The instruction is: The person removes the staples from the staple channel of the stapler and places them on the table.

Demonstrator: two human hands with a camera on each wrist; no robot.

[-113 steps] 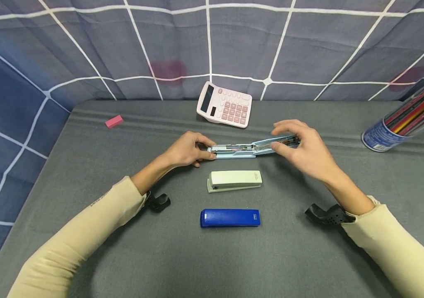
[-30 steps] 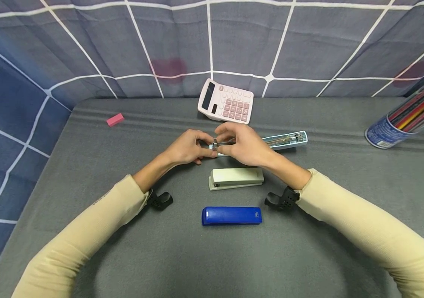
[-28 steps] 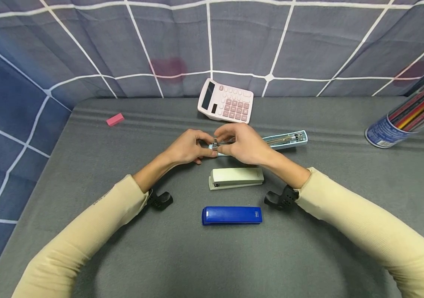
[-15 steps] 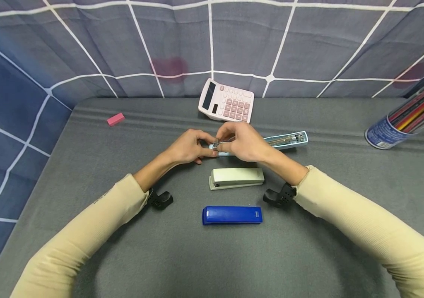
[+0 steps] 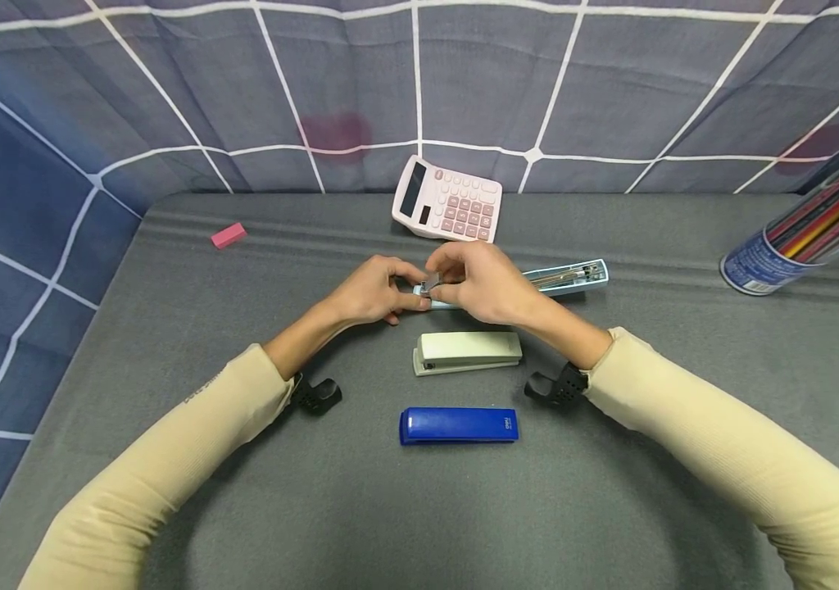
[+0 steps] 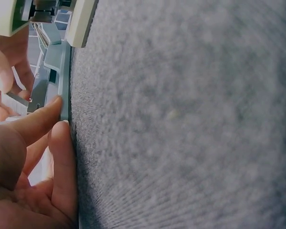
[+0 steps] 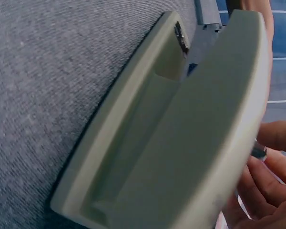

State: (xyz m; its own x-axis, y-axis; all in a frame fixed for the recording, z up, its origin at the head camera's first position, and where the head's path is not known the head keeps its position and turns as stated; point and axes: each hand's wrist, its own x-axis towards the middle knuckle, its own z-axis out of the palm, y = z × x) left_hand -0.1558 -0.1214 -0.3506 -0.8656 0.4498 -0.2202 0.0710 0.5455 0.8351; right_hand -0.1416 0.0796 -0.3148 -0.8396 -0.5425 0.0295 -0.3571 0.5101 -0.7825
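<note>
A light-blue stapler [image 5: 570, 277] lies unfolded on the grey table, its lid laid back to the right. My left hand [image 5: 369, 293] pinches the stapler's left end; the left wrist view shows thumb and finger at the edge of its base [image 6: 64, 81]. Over that end, my right hand [image 5: 489, 283] pinches a short grey staple strip [image 5: 432, 283] between thumb and fingers. The strip [image 6: 18, 99] stands at an angle to the stapler's metal rail in the left wrist view. My right hand covers the stapler's middle.
Nearer to me lie a pale-green stapler [image 5: 467, 351] and a blue stapler [image 5: 459, 426]. A pink calculator [image 5: 449, 201] sits behind the hands. At the far left is a pink block [image 5: 229, 236]; a blue can [image 5: 762, 266] of pencils stands at the right.
My right hand has gone from the raised lid leftward to the stapler's left end. Over the last half second the grey strip has tilted in its fingers. My left hand stays put.
</note>
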